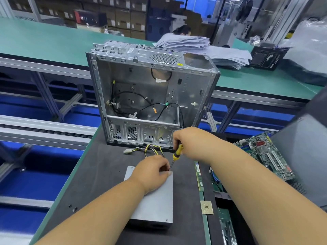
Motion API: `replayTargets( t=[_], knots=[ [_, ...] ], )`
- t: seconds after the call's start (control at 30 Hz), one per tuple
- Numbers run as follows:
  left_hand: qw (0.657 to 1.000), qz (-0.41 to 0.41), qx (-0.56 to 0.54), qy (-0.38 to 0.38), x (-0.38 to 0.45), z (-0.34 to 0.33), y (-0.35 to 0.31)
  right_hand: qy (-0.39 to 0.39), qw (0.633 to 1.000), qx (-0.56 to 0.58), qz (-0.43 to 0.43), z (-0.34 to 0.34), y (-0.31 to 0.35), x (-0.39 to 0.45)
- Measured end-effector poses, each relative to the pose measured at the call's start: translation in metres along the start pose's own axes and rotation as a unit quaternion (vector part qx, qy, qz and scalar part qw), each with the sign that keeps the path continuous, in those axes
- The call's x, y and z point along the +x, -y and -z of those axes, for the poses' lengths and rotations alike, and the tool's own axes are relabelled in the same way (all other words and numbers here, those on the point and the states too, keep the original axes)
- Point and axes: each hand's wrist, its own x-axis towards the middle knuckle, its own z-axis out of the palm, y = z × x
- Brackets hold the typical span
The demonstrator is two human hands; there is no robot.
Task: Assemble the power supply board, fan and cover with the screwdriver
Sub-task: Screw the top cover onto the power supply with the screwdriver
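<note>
The power supply (154,200), a grey metal box with its cover on top, lies flat on the dark mat (99,174) at about 6 o'clock from the open case (150,96). Its yellow and black cables (152,150) run from its far end toward the foot of the case and end in a white plug (126,151) at 10 o'clock from the box.

The left hand (152,174) rests on the far right corner of the box, fingers curled together and pinching at the spot where the screwdriver tip meets the cover; what they pinch is too small to tell. The right hand (191,142) grips the top of the screwdriver (177,152), fingers clamped round its yellow and black handle. The tool leans, handle toward 1 o'clock, shaft pointing down to the box corner just beside the left fingertips.

At 3 o'clock from the box lie a memory stick (199,175) and, farther right, a green motherboard (265,154) tilted against a grey panel (300,156). A processor chip (206,207) sits at 4 o'clock. Behind the case, on the green bench (44,43), rests a stack of papers (203,48).
</note>
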Motion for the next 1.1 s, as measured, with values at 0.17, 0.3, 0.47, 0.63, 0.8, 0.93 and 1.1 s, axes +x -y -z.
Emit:
replayTargets(
  t=[0.17, 0.3, 0.47, 0.63, 0.8, 0.93, 1.1],
  knots=[
    [1.000, -0.011, 0.007, 0.004, -0.001, 0.001, 0.000, -0.060, 0.996, -0.047, -0.043, -0.008, 0.000, 0.015],
    [1.000, -0.014, 0.009, 0.005, 0.000, 0.000, 0.000, -0.108, 0.984, -0.104, -0.099, -0.015, 0.004, 0.023],
    [1.000, -0.016, 0.005, 0.012, -0.001, 0.001, 0.001, -0.141, 0.985, -0.075, -0.064, -0.022, 0.005, 0.018],
    [1.000, -0.008, -0.005, 0.004, -0.001, 0.000, 0.001, -0.092, 0.994, 0.039, 0.053, -0.016, -0.007, 0.006],
    [1.000, -0.006, -0.007, 0.006, -0.001, -0.001, 0.002, -0.090, 0.993, -0.076, -0.026, -0.018, -0.012, 0.016],
    [1.000, -0.003, -0.007, 0.007, -0.001, -0.001, 0.002, -0.165, 0.972, -0.142, -0.089, -0.030, -0.007, 0.019],
    [1.000, -0.004, -0.011, 0.010, -0.001, 0.001, 0.000, -0.169, 0.981, -0.075, -0.062, -0.031, -0.002, 0.009]
  ],
)
